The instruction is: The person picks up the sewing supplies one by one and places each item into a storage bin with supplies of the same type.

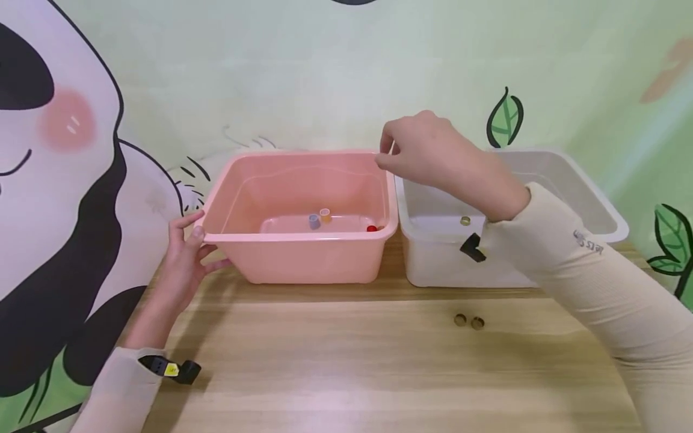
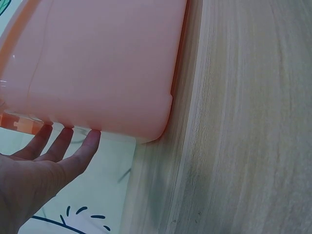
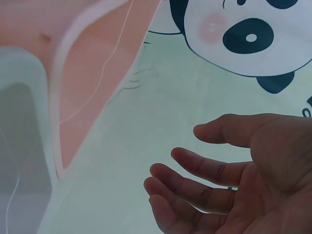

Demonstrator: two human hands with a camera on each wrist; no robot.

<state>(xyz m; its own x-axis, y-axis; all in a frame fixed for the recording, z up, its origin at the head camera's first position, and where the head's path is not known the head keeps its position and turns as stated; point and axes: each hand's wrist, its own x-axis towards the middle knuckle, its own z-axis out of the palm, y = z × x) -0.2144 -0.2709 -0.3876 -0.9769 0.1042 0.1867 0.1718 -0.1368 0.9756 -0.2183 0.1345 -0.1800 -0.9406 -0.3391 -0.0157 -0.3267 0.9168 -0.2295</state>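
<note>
My left hand [image 1: 184,255] holds the front left corner of a pink plastic tub [image 1: 303,258]. Its thumb and index finger are at the rim, and the other fingertips [image 2: 93,138] touch the outer wall in the left wrist view. Inside the tub lie a small blue-grey cup [image 1: 314,222], a small orange-tinted cup [image 1: 325,215] and a red piece [image 1: 371,228]. Above the tub's right rim hangs my right hand [image 1: 428,150], fingers loosely bent. The right wrist view shows nothing in that hand [image 3: 229,180].
A white tub [image 1: 460,264] stands close against the pink one's right side, with a small gold ring [image 1: 465,221] inside. Two brownish-gold rings, a left one [image 1: 460,320] and a right one [image 1: 477,323], lie on the wooden table [image 1: 325,361]. A painted wall [image 1: 325,78] rises behind.
</note>
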